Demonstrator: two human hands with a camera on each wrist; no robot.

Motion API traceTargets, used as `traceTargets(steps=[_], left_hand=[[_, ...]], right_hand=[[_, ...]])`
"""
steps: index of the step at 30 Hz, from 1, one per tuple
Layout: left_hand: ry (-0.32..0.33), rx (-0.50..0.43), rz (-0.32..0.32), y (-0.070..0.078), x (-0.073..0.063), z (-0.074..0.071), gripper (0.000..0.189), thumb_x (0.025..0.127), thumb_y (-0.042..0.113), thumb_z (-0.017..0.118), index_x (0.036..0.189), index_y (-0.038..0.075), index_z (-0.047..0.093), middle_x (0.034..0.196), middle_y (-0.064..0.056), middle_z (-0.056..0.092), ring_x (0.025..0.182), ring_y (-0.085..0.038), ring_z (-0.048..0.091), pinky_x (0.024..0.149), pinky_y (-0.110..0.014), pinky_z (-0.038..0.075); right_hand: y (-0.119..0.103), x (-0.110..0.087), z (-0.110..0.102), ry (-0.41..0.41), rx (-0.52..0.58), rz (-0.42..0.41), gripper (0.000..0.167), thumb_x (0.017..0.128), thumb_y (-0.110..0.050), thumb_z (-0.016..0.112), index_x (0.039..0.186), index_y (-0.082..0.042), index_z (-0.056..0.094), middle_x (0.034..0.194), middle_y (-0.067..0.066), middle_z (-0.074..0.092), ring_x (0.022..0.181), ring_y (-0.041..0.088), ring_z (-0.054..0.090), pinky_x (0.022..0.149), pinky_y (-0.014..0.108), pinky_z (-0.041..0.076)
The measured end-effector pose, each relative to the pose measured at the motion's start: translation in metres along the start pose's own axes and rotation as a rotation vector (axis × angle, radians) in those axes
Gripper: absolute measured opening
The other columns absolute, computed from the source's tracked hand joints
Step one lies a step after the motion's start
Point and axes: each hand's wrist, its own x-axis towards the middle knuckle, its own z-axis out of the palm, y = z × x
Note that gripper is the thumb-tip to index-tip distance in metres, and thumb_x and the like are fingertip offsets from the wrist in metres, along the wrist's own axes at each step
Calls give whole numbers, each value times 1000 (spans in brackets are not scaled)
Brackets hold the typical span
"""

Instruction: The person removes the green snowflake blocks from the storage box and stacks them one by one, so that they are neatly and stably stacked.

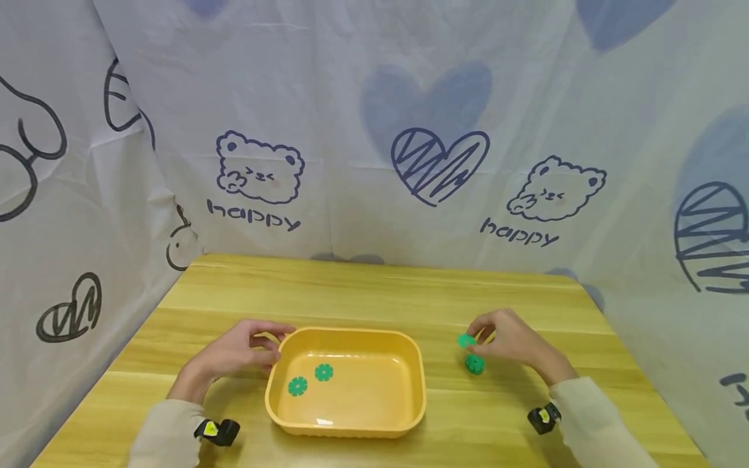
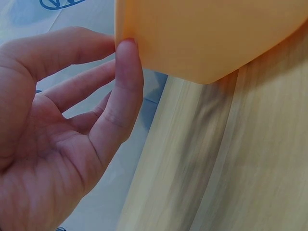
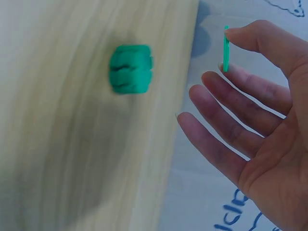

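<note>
A yellow tray (image 1: 345, 429) sits on the wooden table, with two flat green notched discs, one disc (image 1: 298, 386) nearer its left wall and another disc (image 1: 324, 372) beside it. My left hand (image 1: 248, 348) holds the tray at its upper left corner; in the left wrist view fingertips (image 2: 127, 53) meet at the tray's edge. To the right of the tray, my right hand (image 1: 506, 338) pinches a thin green disc (image 3: 226, 48) between thumb and index fingertip, its other fingers spread loosely. Just below that hand stands a small stack of green discs (image 3: 131, 69) on the table.
The wooden table (image 1: 374, 292) runs back to a white cloth (image 1: 345, 130) printed with bears and hearts. More cloth hangs along the left and right sides. Each wrist carries a small black camera, such as the one (image 1: 543, 418) on the right.
</note>
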Motion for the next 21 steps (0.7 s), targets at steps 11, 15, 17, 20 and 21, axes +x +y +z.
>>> traceTargets(steps=[11,15,17,20,21], left_hand=[[-5,-13,-7,-3,0,1,54,93,3,67,143,-12,52,124,-31,58,94,-17,69,77,-36,66],[-1,-6,-4,-2,0,1,54,94,3,67,143,-12,51,124,-32,59,92,-15,68,76,-35,66],[1,-1,-3,-1,0,1,53,94,3,67,143,-13,51,123,-32,60,92,-14,68,76,-35,66],[4,4,-4,0,0,0,53,94,2,67,142,-12,52,123,-32,60,91,-14,68,76,-34,66],[4,6,-5,0,0,0,52,94,2,67,142,-12,52,123,-32,60,92,-15,68,76,-34,66]], right_hand=[[28,-14,14,-1,5,36,23,88,-27,81,98,-6,76,90,2,75,79,9,67,69,20,59],[31,-16,16,-8,-17,55,22,87,-26,81,97,-7,76,90,-1,75,80,8,67,70,20,58],[31,-17,16,-10,-16,63,22,86,-25,82,97,-8,76,91,-1,75,81,8,67,71,20,58],[32,-18,17,-3,-8,76,21,84,-22,83,97,-7,76,91,0,75,81,8,68,71,20,58],[32,-18,18,-2,-6,75,21,84,-22,83,97,-7,76,91,0,76,80,8,68,71,20,58]])
